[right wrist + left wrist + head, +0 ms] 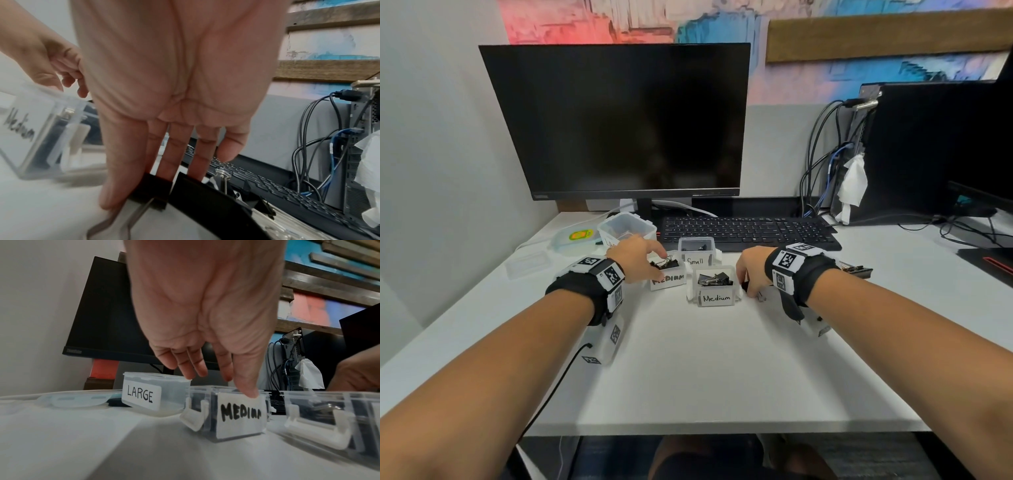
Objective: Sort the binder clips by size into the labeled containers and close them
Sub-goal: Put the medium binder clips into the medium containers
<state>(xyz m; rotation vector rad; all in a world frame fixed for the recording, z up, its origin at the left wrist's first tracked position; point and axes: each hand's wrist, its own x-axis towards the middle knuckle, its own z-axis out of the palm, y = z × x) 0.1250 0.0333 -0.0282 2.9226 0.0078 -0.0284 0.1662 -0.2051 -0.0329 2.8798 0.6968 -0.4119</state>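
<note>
- Four clear containers stand on the white counter (pixel 705 370), and the keyboard (pixel 750 233) behind them serves as your landmark; all four are uncovered.
- Left of the keyboard sits the "LARGE" container (pixel 152 395), with a round lid (pixel 576 237) lying further left and a flat clear lid (pixel 528 264) near it.
- Your left hand (pixel 637 261) hangs over the bold "MEDIUM" container (pixel 668 278), in front of the keyboard's left end. Its fingers (pixel 246 386) are straight and relaxed, gripping nothing; the thumb tip touches the top of the label.
- Black binder clips lie inside that container.
- The "Small" container (pixel 695 254) stands just in front of the keyboard.
- The thin-lettered "Medium" container (pixel 716 292) sits nearer you, holding binder clips (pixel 715 279).
- Your right hand (pixel 754 274) is just right of it, in front of the keyboard's middle. Its thumb and fingers pinch a black binder clip (pixel 152 193) low over the counter.
- More loose clips (pixel 856 270) lie in front of the keyboard's right end.
</note>
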